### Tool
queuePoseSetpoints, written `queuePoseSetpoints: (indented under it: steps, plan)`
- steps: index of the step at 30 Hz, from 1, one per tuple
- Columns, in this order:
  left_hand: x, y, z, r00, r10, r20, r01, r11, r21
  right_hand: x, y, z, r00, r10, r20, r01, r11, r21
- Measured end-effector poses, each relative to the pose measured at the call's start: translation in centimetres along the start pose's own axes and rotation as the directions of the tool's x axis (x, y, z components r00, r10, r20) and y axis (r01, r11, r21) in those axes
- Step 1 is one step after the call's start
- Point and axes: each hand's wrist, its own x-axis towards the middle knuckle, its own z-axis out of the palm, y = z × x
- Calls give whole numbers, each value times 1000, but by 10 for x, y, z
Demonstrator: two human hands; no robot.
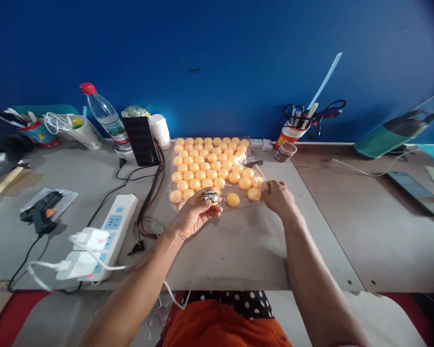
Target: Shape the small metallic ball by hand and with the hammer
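Observation:
A clear plastic bag lies flat on the table, holding several orange balls in rows. My left hand is at the bag's near edge, its fingers closed around a small shiny silver object. My right hand is at the bag's right corner, fingers pinched on the plastic next to a dark slim tool. One loose-looking orange ball sits between my hands.
A white power strip with plugs and cables lies left, a black glue gun beyond it. At the back stand a water bottle, a black box, a white cup and a red cup of scissors. A phone lies right.

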Motion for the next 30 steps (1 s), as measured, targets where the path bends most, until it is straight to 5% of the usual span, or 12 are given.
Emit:
queuePoseSetpoints:
  steps: [8, 11, 17, 19, 21, 23, 30]
  plan:
    - [-3, 3, 6, 1000, -2, -1, 2, 1000, -9, 11, 5, -7, 969, 191, -158, -96, 878, 468]
    - [-3, 3, 7, 1000, 8, 14, -8, 1000, 9, 2, -2, -18, 952, 208, -225, -31, 796, 604]
    - [-2, -1, 4, 999, 22, -39, -17, 992, 124, -35, -26, -32, 969, -156, -194, 239, 368, 899]
    - [-1, -1, 4, 998, 35, -57, -27, 991, 132, -46, -35, -31, 931, -344, -122, 260, 391, 883]
    - [-1, 0, 4, 995, 75, -73, -65, 990, 122, -54, -43, -28, 880, -475, -22, 291, 502, 815]
    - [0, 1, 4, 987, 133, -94, -122, 986, 114, -59, -48, -24, 853, -518, 65, 291, 576, 764]
    - [1, 7, 2, 960, 216, -180, -199, 974, 108, -66, -50, -23, 847, -518, 118, 274, 618, 737]
